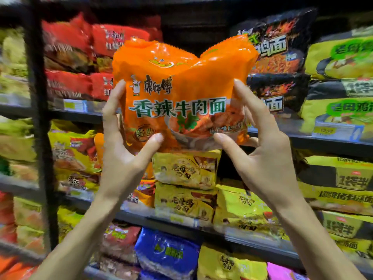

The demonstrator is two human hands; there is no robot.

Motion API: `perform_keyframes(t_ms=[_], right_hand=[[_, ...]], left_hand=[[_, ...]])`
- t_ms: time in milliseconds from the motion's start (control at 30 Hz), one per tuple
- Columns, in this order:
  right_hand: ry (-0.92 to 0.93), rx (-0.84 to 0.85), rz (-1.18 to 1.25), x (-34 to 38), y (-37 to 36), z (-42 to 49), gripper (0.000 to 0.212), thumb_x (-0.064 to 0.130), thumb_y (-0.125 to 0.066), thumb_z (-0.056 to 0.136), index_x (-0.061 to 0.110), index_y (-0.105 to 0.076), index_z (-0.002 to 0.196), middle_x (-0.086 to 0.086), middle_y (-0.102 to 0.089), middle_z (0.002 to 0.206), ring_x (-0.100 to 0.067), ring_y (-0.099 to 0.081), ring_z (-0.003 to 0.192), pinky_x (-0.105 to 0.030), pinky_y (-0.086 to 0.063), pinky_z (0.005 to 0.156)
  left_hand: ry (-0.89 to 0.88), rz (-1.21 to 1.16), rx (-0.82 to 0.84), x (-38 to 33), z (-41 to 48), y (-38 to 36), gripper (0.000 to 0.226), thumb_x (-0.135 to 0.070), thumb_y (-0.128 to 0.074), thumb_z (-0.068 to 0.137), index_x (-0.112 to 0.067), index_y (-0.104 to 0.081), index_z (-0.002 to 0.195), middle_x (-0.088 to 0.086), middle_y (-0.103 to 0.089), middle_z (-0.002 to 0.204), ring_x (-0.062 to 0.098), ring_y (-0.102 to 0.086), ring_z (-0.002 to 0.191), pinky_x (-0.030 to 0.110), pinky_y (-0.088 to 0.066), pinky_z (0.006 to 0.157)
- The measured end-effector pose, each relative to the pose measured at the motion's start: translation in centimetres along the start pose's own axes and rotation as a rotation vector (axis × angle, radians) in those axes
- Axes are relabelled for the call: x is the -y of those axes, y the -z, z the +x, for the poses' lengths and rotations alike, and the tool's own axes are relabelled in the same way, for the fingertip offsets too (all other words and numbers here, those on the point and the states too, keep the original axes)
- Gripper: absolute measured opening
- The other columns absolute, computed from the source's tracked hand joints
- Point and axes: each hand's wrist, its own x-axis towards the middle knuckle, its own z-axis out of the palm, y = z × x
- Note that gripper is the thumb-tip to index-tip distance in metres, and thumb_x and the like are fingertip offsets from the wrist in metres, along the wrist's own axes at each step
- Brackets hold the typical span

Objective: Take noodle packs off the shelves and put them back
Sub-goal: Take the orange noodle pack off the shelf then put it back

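Two hands are gripping one orange noodle pack (181, 93) from below and from either side; the left hand (125, 156) is pressing its thumb against the pack's lower front while its fingers (113, 110) are running up the pack's left edge, and the right hand (264, 158) is mirroring that on the right edge, so both are curled around the pack rather than spread wide or empty. Neither hand is sitting nearer than the other; the pack is standing upright between them, its long axis vertical, its printed face turned toward the person, held in the air in front of the shelves (333, 141). Just below the pack, yellow packs (185, 170) are lying stacked on a lower shelf; to the pack's upper left, red packs (80, 49) are filling their bay, and to its upper right, black packs (278, 49) are filling theirs. Directly behind the pack's top a dark gap (191, 25) is showing, which is probably the slot the pack belongs in, so the coming move is likely calling for a straight push away from the person.
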Motion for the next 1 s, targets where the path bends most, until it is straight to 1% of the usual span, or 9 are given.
perform_keyframes(t_ms=[67, 167, 300, 433, 533, 633, 800, 900, 1000], right_hand=[[0.042, -0.011, -0.044, -0.5, -0.8, 2.2, 0.079, 0.018, -0.074, 0.090, 0.026, -0.031, 0.156, 0.028, -0.037, 0.149, -0.002, -0.042, 0.137, -0.021, -0.038, 0.111], [0.088, -0.039, -0.096, -1.6, -1.8, 6.2, 0.083, 0.012, -0.075, 0.088, 0.021, -0.030, 0.157, 0.031, -0.035, 0.144, -0.006, -0.045, 0.131, -0.012, -0.033, 0.108], [0.149, -0.096, -0.121, -3.4, -2.7, 10.8, 0.087, 0.002, -0.072, 0.086, 0.025, -0.027, 0.157, 0.034, -0.034, 0.142, -0.015, -0.048, 0.131, -0.041, -0.050, 0.105], [0.133, -0.132, -0.151, -5.0, -3.7, 14.1, 0.088, -0.001, -0.069, 0.087, 0.026, -0.024, 0.158, 0.018, -0.043, 0.134, -0.018, -0.049, 0.129, -0.044, -0.051, 0.102], [0.101, -0.148, -0.199, -6.1, -4.8, 15.7, 0.086, 0.001, -0.067, 0.089, 0.027, -0.021, 0.157, 0.005, -0.048, 0.134, -0.016, -0.049, 0.127, -0.030, -0.045, 0.102], [0.074, -0.140, -0.236, -7.2, -5.8, 16.9, 0.087, 0.002, -0.067, 0.091, 0.029, -0.019, 0.159, -0.009, -0.051, 0.141, -0.014, -0.049, 0.124, -0.021, -0.039, 0.100], [0.087, -0.152, -0.256, -8.8, -6.7, 17.8, 0.092, -0.003, -0.069, 0.088, 0.033, -0.019, 0.156, -0.004, -0.053, 0.134, -0.020, -0.047, 0.126, -0.031, -0.045, 0.100], [0.100, -0.154, -0.233, -9.7, -7.2, 17.9, 0.094, -0.005, -0.070, 0.086, 0.037, -0.019, 0.153, 0.006, -0.043, 0.138, -0.018, -0.044, 0.129, -0.036, -0.044, 0.105], [0.107, -0.159, -0.193, -10.4, -7.7, 18.2, 0.094, -0.005, -0.070, 0.085, 0.046, -0.020, 0.146, -0.007, -0.032, 0.152, -0.025, -0.038, 0.138, -0.043, -0.043, 0.109]], left_hand=[[-0.051, 0.056, -0.014, 0.8, 2.3, 0.3, 0.089, -0.003, -0.074, 0.087, -0.019, -0.023, 0.158, -0.017, -0.037, 0.156, 0.004, -0.039, 0.145, 0.029, -0.033, 0.121], [-0.123, 0.068, -0.057, 2.5, 6.8, -0.1, 0.086, -0.004, -0.076, 0.087, -0.018, -0.027, 0.157, -0.012, -0.040, 0.156, 0.010, -0.040, 0.146, 0.038, -0.033, 0.122], [-0.166, 0.038, -0.040, 3.5, 11.7, -1.2, 0.082, -0.008, -0.078, 0.088, -0.019, -0.028, 0.153, -0.039, -0.040, 0.139, -0.020, -0.042, 0.130, 0.010, -0.035, 0.111], [-0.172, 0.027, -0.029, 5.2, 15.4, -1.9, 0.086, -0.010, -0.078, 0.089, -0.012, -0.026, 0.157, -0.019, -0.041, 0.146, -0.022, -0.040, 0.129, 0.004, -0.035, 0.106], [-0.182, 0.024, -0.021, 6.4, 17.2, -2.5, 0.083, -0.003, -0.075, 0.089, -0.007, -0.025, 0.156, -0.031, -0.035, 0.138, -0.033, -0.037, 0.122, -0.005, -0.030, 0.100], [-0.194, 0.015, 0.002, 8.0, 18.6, -2.8, 0.083, -0.006, -0.075, 0.090, -0.010, -0.025, 0.156, -0.036, -0.035, 0.137, -0.029, -0.039, 0.123, -0.001, -0.034, 0.102], [-0.200, 0.021, 0.006, 9.7, 20.1, -3.2, 0.083, -0.010, -0.079, 0.088, -0.013, -0.026, 0.152, -0.007, -0.039, 0.150, -0.027, -0.039, 0.124, 0.002, -0.035, 0.105], [-0.198, 0.054, 0.017, 11.1, 20.3, -3.7, 0.081, 0.010, -0.075, 0.085, -0.006, -0.025, 0.147, 0.004, -0.036, 0.150, -0.034, -0.040, 0.115, -0.003, -0.039, 0.094], [-0.183, 0.079, 0.014, 12.0, 20.0, -4.4, 0.084, 0.026, -0.070, 0.076, 0.001, -0.023, 0.142, 0.001, -0.034, 0.142, -0.041, -0.038, 0.104, -0.010, -0.035, 0.082]])
